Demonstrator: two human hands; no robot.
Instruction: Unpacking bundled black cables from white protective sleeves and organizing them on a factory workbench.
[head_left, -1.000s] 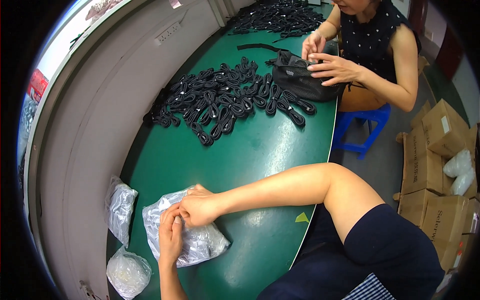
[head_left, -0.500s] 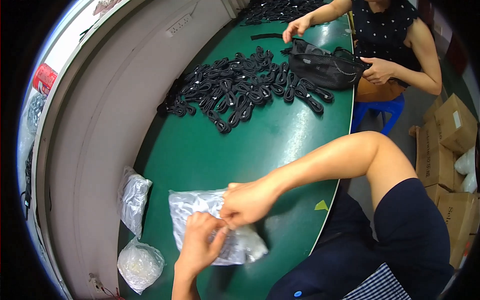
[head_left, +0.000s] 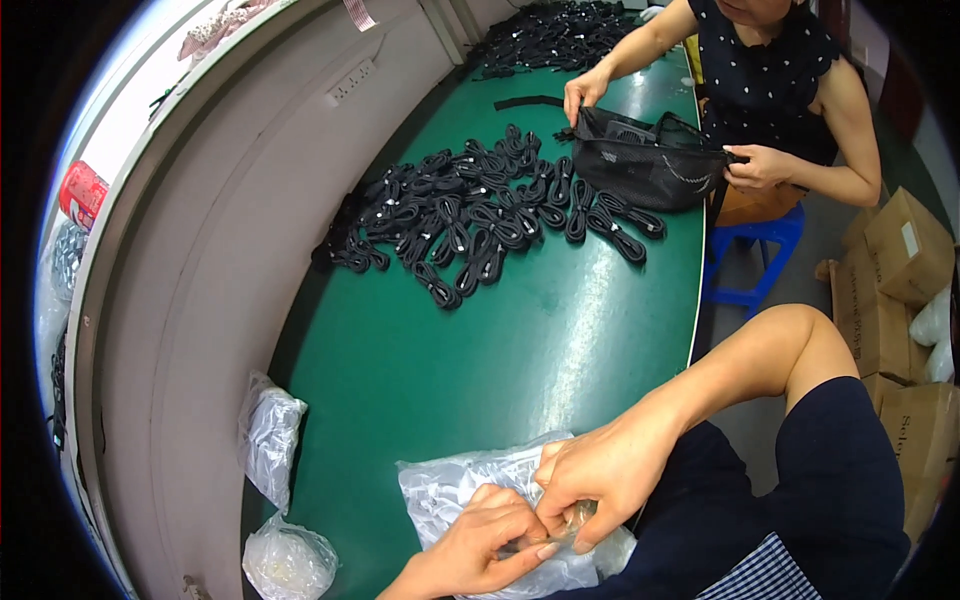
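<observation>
**Clear plastic bag (head_left: 440,490) under my left hand (head_left: 490,540) and right hand (head_left: 612,470)**

My fingertips meet over the bag's right-hand part, each hand with thumb and fingers drawn in, pinching the film. The bag lies flat on the green table (head_left: 400,385), right in front of me, its long axis running mostly left to right. Most of what I can see of it stretches leftward and away from the pinch, so its free far-left corner is nearer my left hand; my right arm crosses in from the right. What is inside, I cannot tell.

Off to my left sit a rounded clear bag (head_left: 290,560) and, just beyond, a silvery packet (head_left: 272,445). Farther out lies a heap of black cables (head_left: 455,225), with a co-worker (head_left: 765,110) beyond it, gripping a black mesh bag (head_left: 640,175).
</observation>
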